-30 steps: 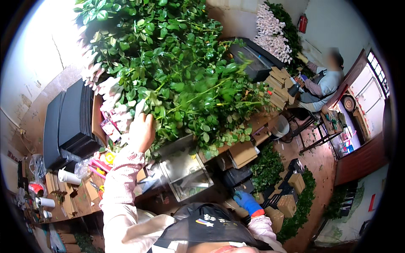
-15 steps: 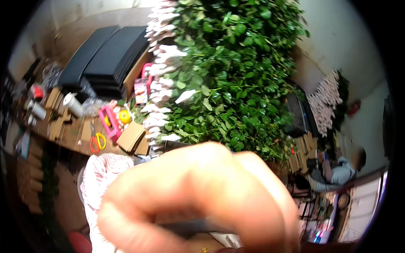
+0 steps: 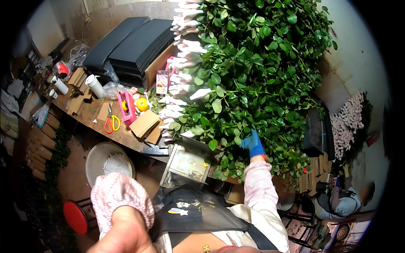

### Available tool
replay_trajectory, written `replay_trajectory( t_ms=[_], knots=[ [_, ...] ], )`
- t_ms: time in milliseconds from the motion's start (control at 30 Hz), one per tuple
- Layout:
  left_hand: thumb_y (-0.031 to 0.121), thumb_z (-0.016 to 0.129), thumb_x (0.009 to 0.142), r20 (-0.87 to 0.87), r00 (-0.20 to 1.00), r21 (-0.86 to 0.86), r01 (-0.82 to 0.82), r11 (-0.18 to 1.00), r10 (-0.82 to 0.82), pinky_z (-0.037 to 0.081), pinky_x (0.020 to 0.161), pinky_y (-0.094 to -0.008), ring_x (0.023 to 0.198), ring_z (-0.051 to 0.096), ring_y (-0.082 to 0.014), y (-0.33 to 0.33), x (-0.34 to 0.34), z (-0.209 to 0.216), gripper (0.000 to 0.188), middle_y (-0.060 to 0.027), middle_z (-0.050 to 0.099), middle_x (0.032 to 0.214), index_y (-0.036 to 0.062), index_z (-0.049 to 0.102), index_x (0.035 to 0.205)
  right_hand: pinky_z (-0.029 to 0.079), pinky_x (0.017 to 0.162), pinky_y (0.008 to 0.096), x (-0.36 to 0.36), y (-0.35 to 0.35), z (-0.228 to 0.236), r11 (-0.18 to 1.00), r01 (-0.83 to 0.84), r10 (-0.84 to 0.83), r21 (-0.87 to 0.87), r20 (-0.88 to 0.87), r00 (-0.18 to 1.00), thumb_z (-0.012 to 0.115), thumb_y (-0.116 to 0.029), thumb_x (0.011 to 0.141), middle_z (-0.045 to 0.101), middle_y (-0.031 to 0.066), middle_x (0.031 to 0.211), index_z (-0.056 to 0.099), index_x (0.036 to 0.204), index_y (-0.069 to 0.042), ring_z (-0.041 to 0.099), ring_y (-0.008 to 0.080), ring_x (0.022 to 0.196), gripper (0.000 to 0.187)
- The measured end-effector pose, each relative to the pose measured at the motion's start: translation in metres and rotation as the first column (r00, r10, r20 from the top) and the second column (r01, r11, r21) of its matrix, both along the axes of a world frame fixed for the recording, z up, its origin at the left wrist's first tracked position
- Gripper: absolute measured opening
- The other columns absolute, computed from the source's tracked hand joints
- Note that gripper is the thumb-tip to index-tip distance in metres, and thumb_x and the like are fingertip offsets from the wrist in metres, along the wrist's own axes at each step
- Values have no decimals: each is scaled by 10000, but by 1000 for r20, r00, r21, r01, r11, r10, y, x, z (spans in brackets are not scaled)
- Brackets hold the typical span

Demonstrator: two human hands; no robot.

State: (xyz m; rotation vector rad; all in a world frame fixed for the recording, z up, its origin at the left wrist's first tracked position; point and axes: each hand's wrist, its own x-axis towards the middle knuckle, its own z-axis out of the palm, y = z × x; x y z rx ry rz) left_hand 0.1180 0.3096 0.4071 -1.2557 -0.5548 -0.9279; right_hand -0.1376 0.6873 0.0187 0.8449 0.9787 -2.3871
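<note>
My left hand (image 3: 128, 236) is bare and very close at the lower edge, below a pink-striped sleeve cuff; its fingers are cut off by the frame. My right hand (image 3: 254, 144), in a blue glove, reaches into the near edge of a tall pile of leafy rose stems (image 3: 257, 84). Its fingers extend among the leaves with their tips partly covered, and no item is plainly gripped. White sleeve-wrapped flower heads (image 3: 181, 88) line the pile's left side. One wrapped bloom (image 3: 200, 94) lies farther in, over the leaves.
Left on the wooden table (image 3: 95, 118) are scissors (image 3: 112, 122), a pink tape dispenser (image 3: 127, 106), cardboard pieces (image 3: 144, 123) and stacked black sheets (image 3: 139, 46). A white bucket (image 3: 95, 162) and red stool (image 3: 76, 217) stand below. Another person (image 3: 344, 202) sits at right.
The bare hand that filled the lower middle, blurred and curled, has dropped to the lower left. My gloved right hand, hidden before, now shows at the leaves. The view has shifted slightly.
</note>
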Motion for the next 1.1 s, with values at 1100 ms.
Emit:
replay_trajectory(
  t_ms=[1100],
  knots=[
    [146,563,901,-39,-797,-815,-323,-480,603,493,801,-377,930,595,-233,-505,-397,-277,55,-39,595,898,131,614,892,551,947,401,274,-117,36,785,-57,202,617,-168,965,644,-338,1001,622,159,1321,470,1444,-25,643,259,1141,570]
  ],
)
